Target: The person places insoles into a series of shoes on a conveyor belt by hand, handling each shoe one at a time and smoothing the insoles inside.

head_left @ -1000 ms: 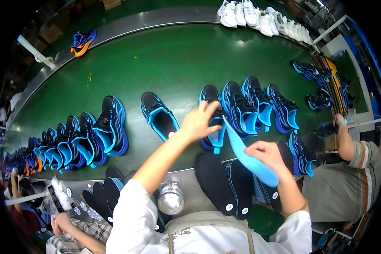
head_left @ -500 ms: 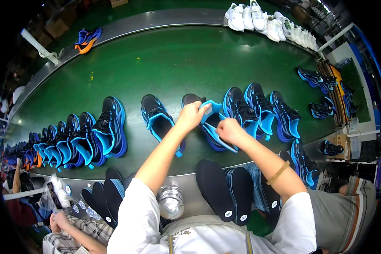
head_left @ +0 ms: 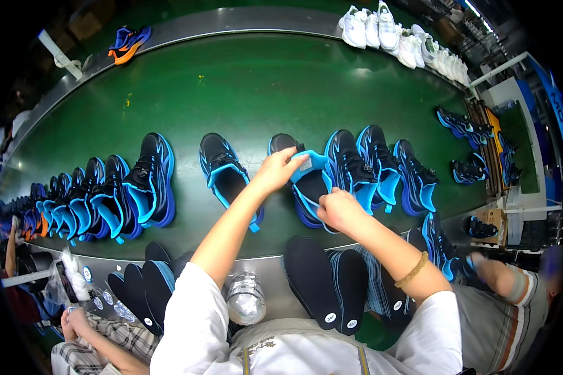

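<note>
A black-and-blue sneaker (head_left: 305, 207) sits on the green work surface (head_left: 231, 81), the left hand (head_left: 276, 170) pinching its light-blue tongue (head_left: 311, 163) between thumb and fingers; the right hand (head_left: 343, 211) curls its fingers at the rear, their grip hidden; matching sneakers (head_left: 350, 164) flank it, black insoles (head_left: 313, 281) lying nearer

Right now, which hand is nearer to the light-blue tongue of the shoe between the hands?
Left. The left hand holds the tongue; the right hand is apart from it, at the shoe's heel.
</note>
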Motion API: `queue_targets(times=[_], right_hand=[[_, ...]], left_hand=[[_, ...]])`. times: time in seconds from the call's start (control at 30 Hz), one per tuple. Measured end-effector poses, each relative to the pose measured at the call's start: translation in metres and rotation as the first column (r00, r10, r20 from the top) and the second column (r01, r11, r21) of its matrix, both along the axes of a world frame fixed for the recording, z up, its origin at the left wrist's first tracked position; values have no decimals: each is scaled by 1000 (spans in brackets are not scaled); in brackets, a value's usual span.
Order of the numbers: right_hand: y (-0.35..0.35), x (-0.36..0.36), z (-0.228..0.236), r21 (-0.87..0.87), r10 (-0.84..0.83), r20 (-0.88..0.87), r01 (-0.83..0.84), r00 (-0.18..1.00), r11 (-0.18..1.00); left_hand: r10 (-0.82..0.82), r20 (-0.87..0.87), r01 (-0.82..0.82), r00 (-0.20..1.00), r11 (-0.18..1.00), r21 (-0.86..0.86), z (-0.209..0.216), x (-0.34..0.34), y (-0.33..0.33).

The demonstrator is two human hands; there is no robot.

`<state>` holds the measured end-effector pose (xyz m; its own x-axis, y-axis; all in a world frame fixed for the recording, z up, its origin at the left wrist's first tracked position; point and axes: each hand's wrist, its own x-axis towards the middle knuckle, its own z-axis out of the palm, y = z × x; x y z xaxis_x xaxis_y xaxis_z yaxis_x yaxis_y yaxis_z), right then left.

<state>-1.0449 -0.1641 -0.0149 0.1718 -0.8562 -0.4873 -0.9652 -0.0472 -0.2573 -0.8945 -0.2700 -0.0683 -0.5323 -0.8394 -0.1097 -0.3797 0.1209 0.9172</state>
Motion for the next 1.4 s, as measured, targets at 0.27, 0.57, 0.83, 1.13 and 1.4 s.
queue_targets(times=[0.27,0.57,0.83,1.13,1.4], right_hand=[[-17,4,-59,-258,114,-116,-141,987,956],[-31,10,-67,161,309,-298,-272,903,949],[-40,2,-87,285,607,-407,-536,683,794],[-24,-3,-25,381,511,-21,-466,859,799],[52,-25,-19,-450,137,258,-7,956,893]], left_hand=[[80,-63,-75,995,994,84,-13,-5,2],[71,-90,-72,993,997,-4,-18,0,3],[126,-87,-128,988,992,-11,-38,-5,1],[80,268,74,960,851,-519,-11,-15,9],[3,350,207,937,801,-562,-3,-5,19]])
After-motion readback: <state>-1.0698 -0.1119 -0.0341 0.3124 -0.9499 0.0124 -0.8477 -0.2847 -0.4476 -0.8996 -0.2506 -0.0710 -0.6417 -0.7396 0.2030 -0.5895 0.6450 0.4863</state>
